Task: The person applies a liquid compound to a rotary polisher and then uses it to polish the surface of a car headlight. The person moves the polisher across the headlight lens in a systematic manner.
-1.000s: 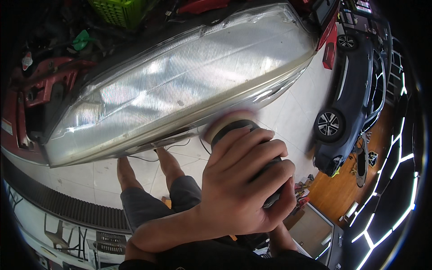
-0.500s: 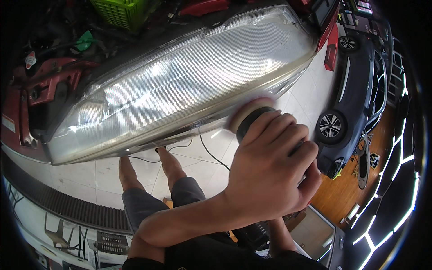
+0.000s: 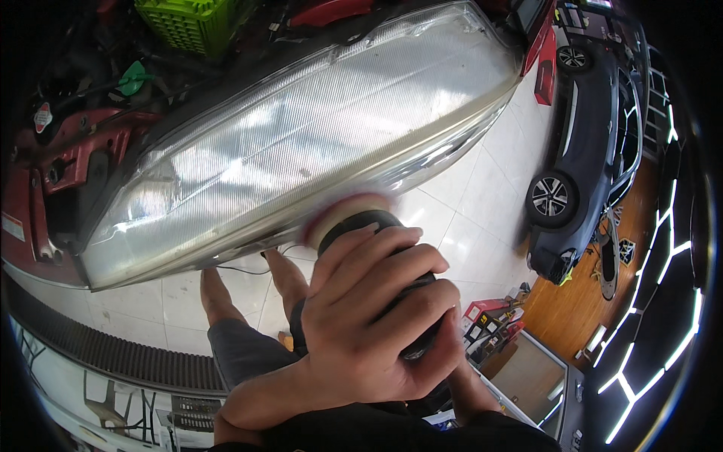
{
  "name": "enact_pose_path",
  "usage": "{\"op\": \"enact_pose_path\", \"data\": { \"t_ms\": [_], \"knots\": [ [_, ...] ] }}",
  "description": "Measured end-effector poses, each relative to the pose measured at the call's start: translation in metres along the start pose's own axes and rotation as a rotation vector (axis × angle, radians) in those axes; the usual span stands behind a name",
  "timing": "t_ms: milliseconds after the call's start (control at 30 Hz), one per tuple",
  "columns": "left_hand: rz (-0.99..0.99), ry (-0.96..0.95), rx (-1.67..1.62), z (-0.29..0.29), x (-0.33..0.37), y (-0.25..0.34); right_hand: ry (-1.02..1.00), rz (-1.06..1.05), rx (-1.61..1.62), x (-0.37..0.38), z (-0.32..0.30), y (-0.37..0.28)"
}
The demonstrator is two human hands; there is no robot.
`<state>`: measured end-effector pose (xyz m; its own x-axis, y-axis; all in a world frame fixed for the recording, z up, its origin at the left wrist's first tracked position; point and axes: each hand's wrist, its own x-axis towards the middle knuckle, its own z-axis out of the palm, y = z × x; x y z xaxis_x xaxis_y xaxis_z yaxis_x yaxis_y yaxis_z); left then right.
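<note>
My left hand [image 3: 384, 309] is wrapped round the black head of a polisher [image 3: 360, 220], fingers curled over it and thumb at the right. The polisher's round pad [image 3: 331, 215], pale with a reddish rim, is blurred. It lies along the lower edge of a large car headlight [image 3: 301, 143]; whether it touches is hard to tell. Fine ribbing covers the clear lens, which looks yellowish and hazy along its lower edge. My right forearm [image 3: 473, 392] comes up at the lower right, its hand hidden behind my left hand and the tool.
Dark red car bodywork [image 3: 68, 151] adjoins the headlight at the left. A green plastic basket [image 3: 188, 26] sits in the engine bay. A dark blue car [image 3: 595, 151] stands at the right. Below are pale floor tiles [image 3: 482, 188], a dark floor grate [image 3: 98, 335] and my legs [image 3: 226, 316].
My left hand and the polisher have moved left and slightly down along the headlight's lower edge. The view has shifted a little.
</note>
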<state>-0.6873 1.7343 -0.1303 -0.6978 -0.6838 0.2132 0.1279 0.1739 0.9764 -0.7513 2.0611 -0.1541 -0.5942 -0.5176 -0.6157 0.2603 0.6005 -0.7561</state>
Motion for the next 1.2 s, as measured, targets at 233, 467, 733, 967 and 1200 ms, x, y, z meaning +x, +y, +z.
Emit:
{"op": "enact_pose_path", "data": {
  "t_ms": [233, 467, 733, 967, 1200],
  "knots": [
    [-0.014, 0.013, 0.027, -0.026, -0.010, 0.001, -0.048, -0.006, -0.034, 0.004, 0.017, -0.019],
    [0.020, 0.006, 0.070, -0.039, -0.018, -0.002, -0.072, -0.070, 0.023, 0.013, 0.027, -0.026],
    [0.044, 0.051, -0.049, -0.017, -0.014, -0.007, 0.000, -0.027, -0.014, 0.004, 0.021, 0.004],
    [0.006, 0.078, -0.101, -0.011, -0.016, -0.005, 0.130, -0.027, -0.153, -0.012, 0.016, 0.002],
    [0.022, 0.088, -0.099, -0.030, -0.027, -0.010, 0.182, 0.027, -0.173, -0.016, 0.047, -0.006]
  ]
}}
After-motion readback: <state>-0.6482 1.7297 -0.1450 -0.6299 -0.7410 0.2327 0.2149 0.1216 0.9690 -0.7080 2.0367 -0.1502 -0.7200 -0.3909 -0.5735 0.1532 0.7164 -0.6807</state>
